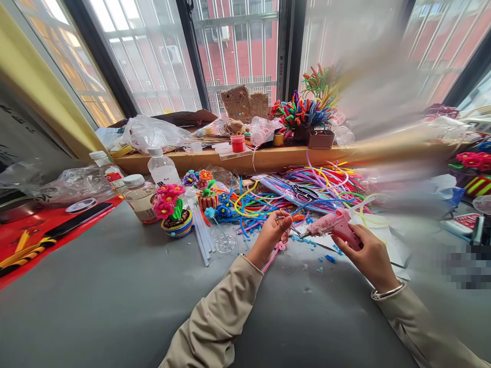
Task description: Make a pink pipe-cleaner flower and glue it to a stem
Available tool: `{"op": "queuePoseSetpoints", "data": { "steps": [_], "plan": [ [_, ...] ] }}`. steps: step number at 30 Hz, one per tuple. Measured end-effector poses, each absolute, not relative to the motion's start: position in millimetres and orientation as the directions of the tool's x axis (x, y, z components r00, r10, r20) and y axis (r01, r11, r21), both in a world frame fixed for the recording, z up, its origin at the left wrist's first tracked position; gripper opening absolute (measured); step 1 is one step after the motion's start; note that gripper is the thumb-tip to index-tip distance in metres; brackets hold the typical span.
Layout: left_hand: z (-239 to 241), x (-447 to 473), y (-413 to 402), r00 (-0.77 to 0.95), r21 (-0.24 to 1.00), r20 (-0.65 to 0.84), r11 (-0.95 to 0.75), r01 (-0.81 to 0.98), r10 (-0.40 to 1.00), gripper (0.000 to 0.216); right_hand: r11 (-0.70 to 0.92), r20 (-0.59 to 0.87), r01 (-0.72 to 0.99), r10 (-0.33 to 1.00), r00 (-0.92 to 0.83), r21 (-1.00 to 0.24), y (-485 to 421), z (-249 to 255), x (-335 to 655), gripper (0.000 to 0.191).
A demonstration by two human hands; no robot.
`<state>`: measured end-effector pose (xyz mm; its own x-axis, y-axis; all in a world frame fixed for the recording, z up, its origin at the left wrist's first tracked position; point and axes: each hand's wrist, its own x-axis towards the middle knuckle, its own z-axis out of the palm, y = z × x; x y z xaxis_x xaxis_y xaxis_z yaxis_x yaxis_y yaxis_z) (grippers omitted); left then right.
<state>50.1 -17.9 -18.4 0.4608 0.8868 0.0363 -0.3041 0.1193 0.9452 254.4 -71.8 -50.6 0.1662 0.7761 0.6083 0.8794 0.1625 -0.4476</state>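
Note:
My left hand point(269, 238) is closed in a pinch on a pink pipe cleaner point(273, 255), whose loose end trails down past my wrist. My right hand point(368, 254) grips a pink hot glue gun point(334, 226). The gun's nozzle points left, close to my left fingertips and the small coiled piece held there. Both hands hover over the grey table point(115, 286), just in front of a heap of coloured pipe cleaners point(307, 189).
A small pot of pink pipe-cleaner flowers point(172, 209) stands left, beside clear glue sticks point(203, 232), plastic bottles point(163, 166) and a jar point(138, 197). Scissors point(305, 193) lie in the heap. The cluttered wooden sill point(238, 158) carries a pipe-cleaner bouquet point(307, 110). A red mat point(30, 235) lies far left.

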Motion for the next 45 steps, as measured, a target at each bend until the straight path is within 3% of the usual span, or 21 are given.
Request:
{"op": "queuePoseSetpoints", "data": {
  "steps": [14,23,29,35,39,42,45],
  "plan": [
    [-17,53,-20,0.406,0.949,0.026,0.105,-0.297,0.914,0.040,0.142,0.566,0.851,0.799,0.204,-0.506,-72,-47,253,0.037],
    [-17,51,-20,0.406,0.973,-0.023,0.113,-0.199,0.914,0.040,0.103,0.562,0.854,0.791,0.241,-0.511,-71,-47,258,0.041],
    [-8,45,-20,0.423,0.954,-0.003,0.129,-0.269,0.906,0.035,-0.019,0.630,0.938,0.736,0.247,-0.345,-53,-61,275,0.041],
    [-2,35,-22,0.462,0.919,0.091,0.104,-0.381,0.882,0.035,-0.196,0.513,0.968,0.821,0.250,-0.158,-39,-76,286,0.040],
    [-4,28,-20,0.481,0.918,0.140,0.068,-0.390,0.866,0.037,-0.222,0.603,0.965,0.755,0.259,-0.137,-43,-72,283,0.047],
    [-5,26,-18,0.473,0.922,0.148,0.053,-0.384,0.868,0.035,-0.138,0.692,0.969,0.679,0.244,-0.207,-47,-63,279,0.051],
    [-6,26,-16,0.418,0.906,0.165,0.031,-0.422,0.893,0.036,0.073,0.723,0.939,0.659,0.208,-0.337,-53,-46,271,0.046]
  ]
}}
